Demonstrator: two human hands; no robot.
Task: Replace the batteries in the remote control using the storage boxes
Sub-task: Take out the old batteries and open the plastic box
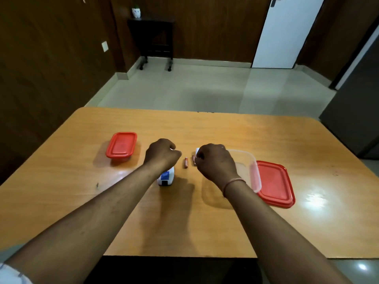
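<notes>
The white remote control [166,178], with a blue label, lies on the table, its far end under my left hand [162,153], which is closed around it. An orange battery [186,162] lies between my hands. A second battery [193,160] is half hidden by my right hand [215,160]. My right hand is closed on a small white piece [197,150] that sticks out at the fingertips; it looks like the battery cover. An open clear storage box [253,171] stands just right of that hand. A closed box with a red lid [121,146] stands to the left.
A loose red lid [274,184] lies right of the open box. The wooden table [307,152] ends near my body and at a far edge. Beyond it are tiled floor, a dark wheeled side table [155,37] and a white door [287,31].
</notes>
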